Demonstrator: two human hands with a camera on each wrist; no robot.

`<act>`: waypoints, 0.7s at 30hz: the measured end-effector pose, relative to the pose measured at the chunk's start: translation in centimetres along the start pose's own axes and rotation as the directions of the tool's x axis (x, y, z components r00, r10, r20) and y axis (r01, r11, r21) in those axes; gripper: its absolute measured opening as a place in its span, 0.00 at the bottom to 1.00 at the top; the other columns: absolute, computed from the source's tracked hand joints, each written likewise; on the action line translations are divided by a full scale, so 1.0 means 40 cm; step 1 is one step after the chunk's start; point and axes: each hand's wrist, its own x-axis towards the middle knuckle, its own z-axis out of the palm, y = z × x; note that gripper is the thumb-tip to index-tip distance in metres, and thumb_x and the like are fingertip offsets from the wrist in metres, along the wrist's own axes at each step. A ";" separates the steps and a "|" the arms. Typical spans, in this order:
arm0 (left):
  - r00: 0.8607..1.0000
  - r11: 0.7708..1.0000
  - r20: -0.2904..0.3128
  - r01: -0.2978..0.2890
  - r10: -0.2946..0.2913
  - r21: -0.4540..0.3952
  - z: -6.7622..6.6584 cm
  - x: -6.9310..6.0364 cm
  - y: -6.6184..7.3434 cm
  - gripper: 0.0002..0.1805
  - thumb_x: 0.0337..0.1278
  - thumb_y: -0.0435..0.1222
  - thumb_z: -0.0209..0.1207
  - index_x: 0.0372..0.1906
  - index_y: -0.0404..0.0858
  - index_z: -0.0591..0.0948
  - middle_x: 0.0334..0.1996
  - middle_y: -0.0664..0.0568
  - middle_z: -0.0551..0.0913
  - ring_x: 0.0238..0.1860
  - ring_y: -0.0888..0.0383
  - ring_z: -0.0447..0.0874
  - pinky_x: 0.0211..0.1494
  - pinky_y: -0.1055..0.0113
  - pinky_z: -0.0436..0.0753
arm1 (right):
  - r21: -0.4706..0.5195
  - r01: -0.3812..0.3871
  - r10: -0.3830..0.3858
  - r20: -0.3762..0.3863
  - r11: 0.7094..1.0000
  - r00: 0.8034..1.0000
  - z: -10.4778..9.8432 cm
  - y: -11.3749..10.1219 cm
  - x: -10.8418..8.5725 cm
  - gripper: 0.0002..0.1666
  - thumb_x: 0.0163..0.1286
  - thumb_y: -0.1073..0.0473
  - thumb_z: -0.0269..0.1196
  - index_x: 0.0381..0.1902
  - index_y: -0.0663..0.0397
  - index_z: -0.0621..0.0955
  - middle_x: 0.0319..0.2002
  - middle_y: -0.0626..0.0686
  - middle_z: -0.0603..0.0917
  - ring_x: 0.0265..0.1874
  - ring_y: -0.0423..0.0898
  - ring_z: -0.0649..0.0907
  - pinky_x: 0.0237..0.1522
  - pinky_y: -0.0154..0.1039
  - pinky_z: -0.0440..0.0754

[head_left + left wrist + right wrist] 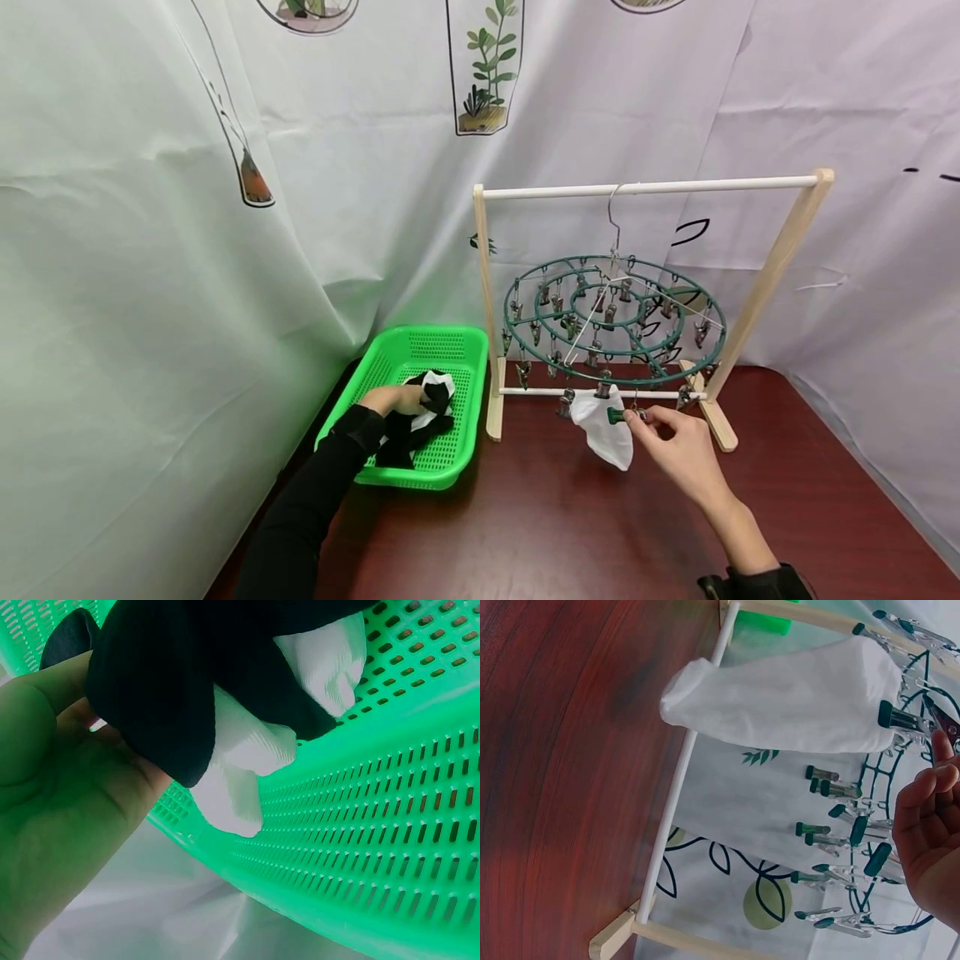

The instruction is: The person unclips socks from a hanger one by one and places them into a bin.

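Note:
Inside a green plastic basket (pixel 469 417) on the left, my left hand (pixel 400 400) grips a black sock (pixel 154 682) between thumb and fingers. White ribbed fabric (pixel 240 742) lies beside it, among more black pieces. A white sock (pixel 603 432) hangs by its upper edge from the near side of a round green clip hanger (pixel 528 293). Just right of that sock, my right hand (pixel 678 450) pinches a green-tipped metal clip (pixel 617 415). The right wrist view shows the sock at full length, with a clip (pixel 900 718) at its upper end.
The hanger hooks over the white bar (pixel 555 192) of a wooden stand (pixel 772 275), with several clips dangling from its rings. Basket and stand share a dark red table (pixel 540 533). A printed white curtain (pixel 360 167) stands behind.

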 end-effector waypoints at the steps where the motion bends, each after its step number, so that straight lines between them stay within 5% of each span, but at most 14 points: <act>1: 1.000 1.000 -0.007 -0.013 0.013 0.023 0.008 0.008 -0.007 0.28 0.76 0.53 0.42 0.70 0.43 0.70 0.67 0.48 0.73 0.68 0.50 0.71 0.65 0.56 0.74 | 0.001 -0.001 0.001 0.001 1.000 1.000 -0.001 0.000 0.000 0.16 0.65 0.53 0.67 0.18 0.46 0.77 0.14 0.43 0.69 0.16 0.34 0.67 0.22 0.31 0.64; 4: 1.000 1.000 0.012 0.011 -0.011 0.026 -0.023 -0.037 0.050 0.27 0.75 0.52 0.43 0.70 0.43 0.70 0.67 0.47 0.73 0.67 0.47 0.71 0.64 0.54 0.74 | 0.006 -0.004 0.004 0.004 1.000 1.000 -0.003 -0.001 0.001 0.17 0.65 0.53 0.67 0.18 0.46 0.76 0.14 0.43 0.69 0.16 0.34 0.67 0.22 0.31 0.64; 11: 0.987 0.978 0.038 0.159 -0.155 -0.132 -0.164 -0.273 0.310 0.23 0.72 0.35 0.51 0.68 0.34 0.70 0.68 0.36 0.70 0.70 0.38 0.66 0.70 0.47 0.67 | 0.010 0.001 -0.001 0.013 1.000 1.000 -0.002 -0.004 -0.001 0.19 0.66 0.52 0.67 0.16 0.44 0.74 0.14 0.42 0.67 0.15 0.34 0.66 0.22 0.31 0.63; 16: 0.989 0.984 -0.036 0.142 -0.146 -0.107 -0.180 -0.328 0.352 0.24 0.73 0.36 0.50 0.68 0.29 0.69 0.67 0.34 0.70 0.69 0.39 0.67 0.70 0.49 0.69 | 0.017 0.008 -0.008 0.003 1.000 1.000 0.000 -0.003 -0.004 0.20 0.65 0.53 0.67 0.16 0.44 0.73 0.13 0.41 0.67 0.15 0.33 0.65 0.21 0.31 0.63; 21: 0.985 0.988 -0.105 0.125 -0.134 -0.086 -0.180 -0.334 0.362 0.24 0.72 0.35 0.51 0.66 0.27 0.70 0.66 0.34 0.72 0.68 0.39 0.68 0.70 0.49 0.68 | 0.026 0.013 -0.013 0.003 1.000 1.000 0.002 -0.001 -0.006 0.19 0.65 0.54 0.67 0.16 0.44 0.74 0.13 0.42 0.67 0.15 0.33 0.66 0.21 0.31 0.63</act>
